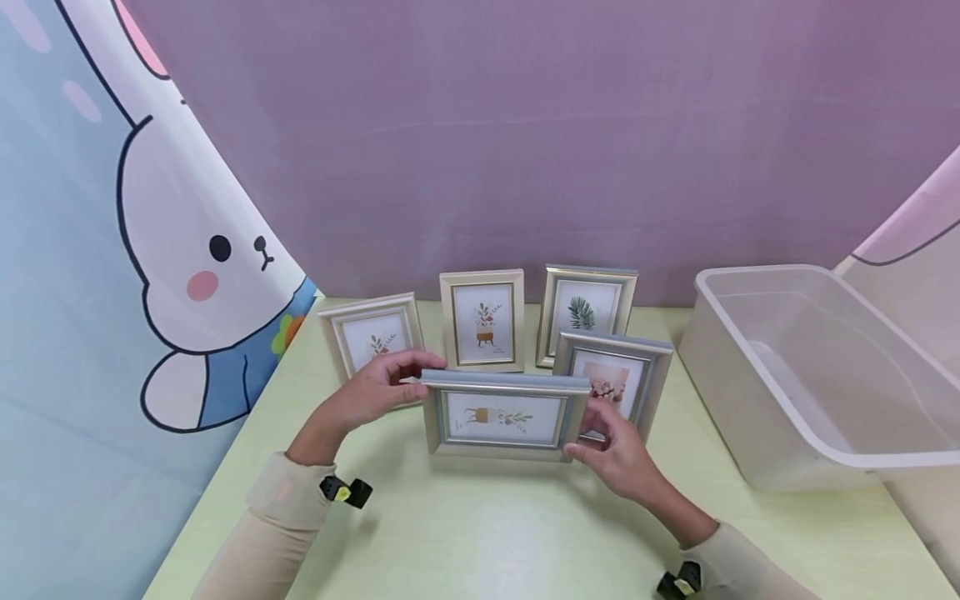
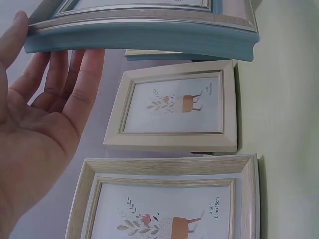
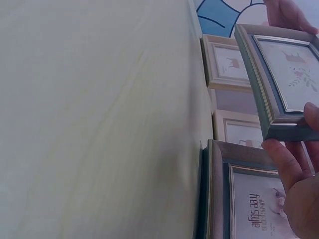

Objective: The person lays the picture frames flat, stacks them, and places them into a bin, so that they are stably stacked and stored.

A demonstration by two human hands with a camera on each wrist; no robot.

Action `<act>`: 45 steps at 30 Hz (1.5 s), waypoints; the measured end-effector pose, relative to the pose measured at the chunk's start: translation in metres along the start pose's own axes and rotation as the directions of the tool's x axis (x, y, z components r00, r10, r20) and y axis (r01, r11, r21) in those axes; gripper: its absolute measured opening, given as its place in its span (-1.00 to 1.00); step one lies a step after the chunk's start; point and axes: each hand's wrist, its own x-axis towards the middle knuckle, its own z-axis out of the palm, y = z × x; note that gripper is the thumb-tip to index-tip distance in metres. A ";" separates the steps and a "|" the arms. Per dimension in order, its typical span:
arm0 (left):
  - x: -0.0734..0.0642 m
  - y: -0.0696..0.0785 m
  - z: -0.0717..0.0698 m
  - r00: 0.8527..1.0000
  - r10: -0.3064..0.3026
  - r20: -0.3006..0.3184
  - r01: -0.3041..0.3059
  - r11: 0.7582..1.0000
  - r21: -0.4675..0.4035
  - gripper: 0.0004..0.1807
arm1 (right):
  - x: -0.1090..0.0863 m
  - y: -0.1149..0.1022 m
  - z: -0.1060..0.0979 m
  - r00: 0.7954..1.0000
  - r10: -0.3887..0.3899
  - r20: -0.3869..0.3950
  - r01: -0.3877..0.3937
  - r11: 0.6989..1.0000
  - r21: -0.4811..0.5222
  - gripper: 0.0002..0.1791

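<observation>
Both hands hold a silver-grey picture frame [image 1: 502,417] sideways above the table, its potted-plant print turned on its side. My left hand [image 1: 382,387] grips the upper left corner, thumb in front and fingers behind, as the left wrist view shows of the frame's blue-grey edge [image 2: 144,40]. At the lower right end, my right hand [image 1: 618,458] pinches the frame between thumb and fingers. Just behind that hand stands a grey frame with a pinkish print [image 1: 652,383]; in the right wrist view this frame [image 3: 249,199] reads "free style".
Farther back stand a tilted beige frame [image 1: 375,333], a cream frame [image 1: 483,321] and a gold-edged frame with a green leaf print [image 1: 587,308]. A whitish plastic bin [image 1: 731,392] stands at the right of the pale green table [image 1: 480,533]. A purple cloth [image 1: 525,150] hangs behind.
</observation>
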 end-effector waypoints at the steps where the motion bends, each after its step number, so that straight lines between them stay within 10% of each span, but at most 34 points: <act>1: 0.000 0.000 0.000 1.000 -0.003 -0.002 0.003 1.000 0.001 -0.52 | 0.000 0.000 0.000 1.000 0.006 0.001 -0.006 1.000 0.003 -0.34; 30: -0.007 -0.004 -0.003 0.989 -0.142 0.047 0.143 0.990 -0.011 -0.67 | -0.012 -0.009 0.008 0.981 0.180 0.077 -0.180 0.984 -0.004 -0.01; 45: -0.018 -0.036 -0.001 0.928 -0.362 0.085 0.364 0.931 -0.008 -0.58 | -0.019 -0.013 0.024 0.887 0.360 0.289 -0.414 0.897 0.154 0.14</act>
